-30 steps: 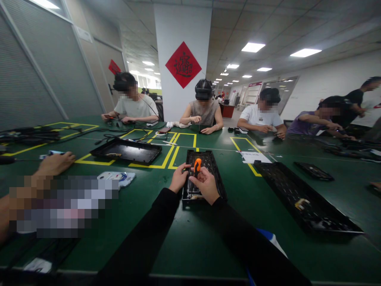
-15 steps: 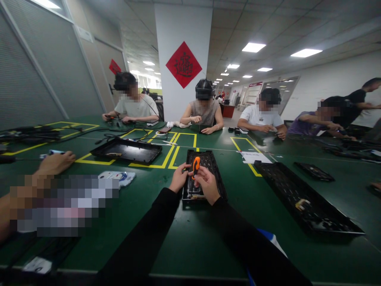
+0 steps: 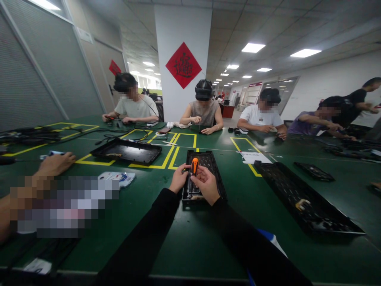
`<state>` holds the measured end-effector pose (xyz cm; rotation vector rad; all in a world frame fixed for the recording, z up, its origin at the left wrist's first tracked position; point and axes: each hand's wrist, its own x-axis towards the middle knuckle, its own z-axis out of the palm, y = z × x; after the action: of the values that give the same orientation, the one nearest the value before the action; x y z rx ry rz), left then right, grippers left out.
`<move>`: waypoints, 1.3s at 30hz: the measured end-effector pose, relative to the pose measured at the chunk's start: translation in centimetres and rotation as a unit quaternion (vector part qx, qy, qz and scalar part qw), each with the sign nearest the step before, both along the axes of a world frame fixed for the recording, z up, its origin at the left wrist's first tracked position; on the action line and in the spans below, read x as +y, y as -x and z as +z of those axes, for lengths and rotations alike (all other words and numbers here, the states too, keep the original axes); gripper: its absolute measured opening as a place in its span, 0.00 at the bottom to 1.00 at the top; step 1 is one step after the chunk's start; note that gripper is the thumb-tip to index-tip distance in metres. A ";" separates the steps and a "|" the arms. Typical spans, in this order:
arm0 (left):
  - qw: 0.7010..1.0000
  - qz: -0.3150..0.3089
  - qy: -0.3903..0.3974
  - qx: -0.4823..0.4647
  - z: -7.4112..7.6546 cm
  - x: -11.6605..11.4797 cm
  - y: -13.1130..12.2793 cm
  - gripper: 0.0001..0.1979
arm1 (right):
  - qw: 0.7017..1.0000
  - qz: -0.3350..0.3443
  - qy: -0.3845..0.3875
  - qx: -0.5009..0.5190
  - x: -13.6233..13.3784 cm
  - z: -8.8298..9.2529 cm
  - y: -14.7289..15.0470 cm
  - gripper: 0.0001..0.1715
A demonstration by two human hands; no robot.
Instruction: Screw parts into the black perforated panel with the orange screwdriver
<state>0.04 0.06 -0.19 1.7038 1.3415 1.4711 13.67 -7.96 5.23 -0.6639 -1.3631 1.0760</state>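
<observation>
So, gripping an orange-and-black screwdriver point(image 3: 195, 167) in the right hand point(image 3: 207, 184), fingers and thumb pinched tight around the handle. Holding it close to upright, orange end up, dark shaft down over a black tray point(image 3: 205, 203). Can't make out the tip against all that black, so can't tell about contact. Also got the left hand point(image 3: 179, 178) at the tray's left edge, fingers bent, tips right next to the handle. Can't tell whether pinching anything or just resting there.

Sitting on the green table point(image 3: 184, 246), that tray, just past the black sleeves point(image 3: 149, 230). Off to the right: a longer black tray point(image 3: 285, 190) with a yellowish piece point(image 3: 302, 203) inside, plus a smaller black panel point(image 3: 314, 171) near it. Over to the left: a wide black tray point(image 3: 139, 151) on yellow tape point(image 3: 149, 165), and another person's hand point(image 3: 58, 163) beside a light-blue object point(image 3: 56, 152). Across the table: co-workers point(image 3: 202, 113) in headsets, plus a red diamond sign point(image 3: 183, 65) on a pillar point(image 3: 166, 24).
</observation>
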 end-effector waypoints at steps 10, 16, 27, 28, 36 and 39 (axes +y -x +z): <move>1.000 0.001 0.009 0.006 0.0 0.0 0.0 0.16 | 1.000 0.010 0.016 -0.020 -0.2 0.1 -0.1 0.19; 1.000 -0.002 0.008 0.005 0.0 0.1 0.0 0.17 | 1.000 -0.014 0.005 0.000 0.2 -0.1 0.0 0.26; 1.000 -0.009 0.008 0.014 0.1 -0.2 0.1 0.16 | 0.999 0.035 0.040 0.005 -0.2 0.4 -0.2 0.15; 1.000 -0.008 0.007 0.013 0.1 -0.2 0.0 0.16 | 0.999 0.032 0.039 0.000 -0.2 0.4 -0.2 0.16; 1.000 -0.006 0.012 0.003 0.4 -0.4 -0.1 0.16 | 0.999 0.011 0.040 0.010 0.1 0.1 0.0 0.22; 1.000 -0.007 0.013 0.003 0.5 -0.4 -0.1 0.16 | 0.999 0.010 0.037 0.004 0.0 0.1 0.0 0.18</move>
<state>0.12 -0.36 0.26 1.6988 1.3434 1.4354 13.71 -7.93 5.33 -0.7015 -1.3305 1.1481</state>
